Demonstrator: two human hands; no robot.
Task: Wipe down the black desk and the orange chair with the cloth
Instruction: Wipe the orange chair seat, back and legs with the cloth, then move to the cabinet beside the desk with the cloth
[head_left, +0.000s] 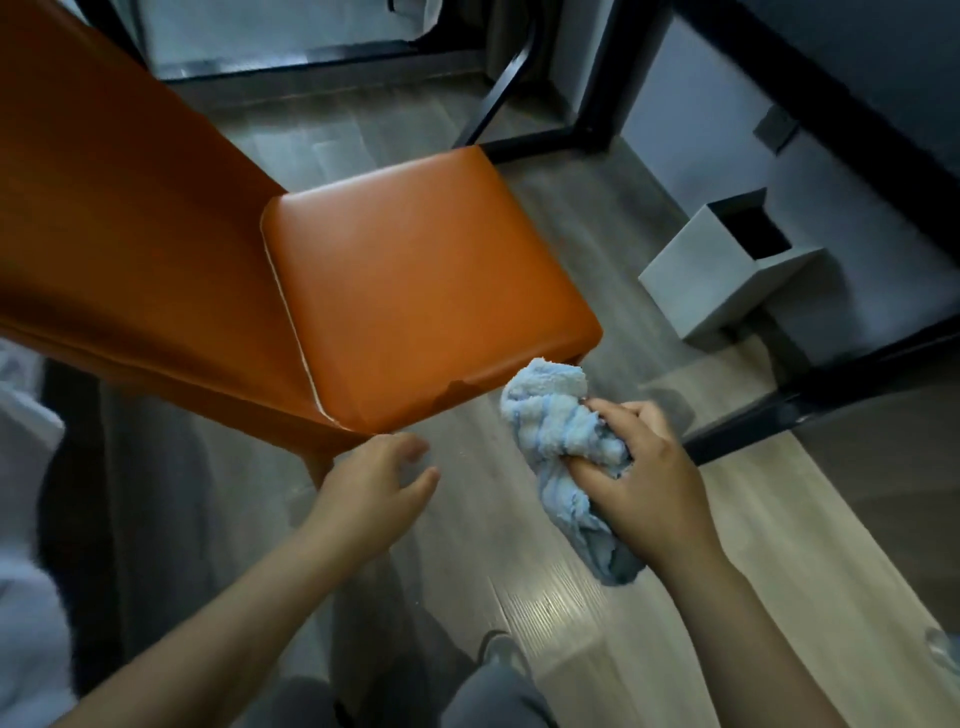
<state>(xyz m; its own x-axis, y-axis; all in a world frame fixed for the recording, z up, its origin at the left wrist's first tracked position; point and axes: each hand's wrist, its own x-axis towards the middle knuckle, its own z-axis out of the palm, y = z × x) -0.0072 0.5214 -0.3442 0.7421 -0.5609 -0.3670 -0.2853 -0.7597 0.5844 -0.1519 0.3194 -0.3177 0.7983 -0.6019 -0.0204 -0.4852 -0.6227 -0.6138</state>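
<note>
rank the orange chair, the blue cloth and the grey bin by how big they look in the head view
1. orange chair: by far the largest, filling much of the frame's left.
2 and 3. grey bin and cloth: they look about alike. The cloth is nearer the camera, so I would not rank them.

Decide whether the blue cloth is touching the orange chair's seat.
Cannot tell. In the head view the cloth, gripped by the right hand, borders the orange chair at its seat corner, but neither contact nor a gap shows plainly.
</note>
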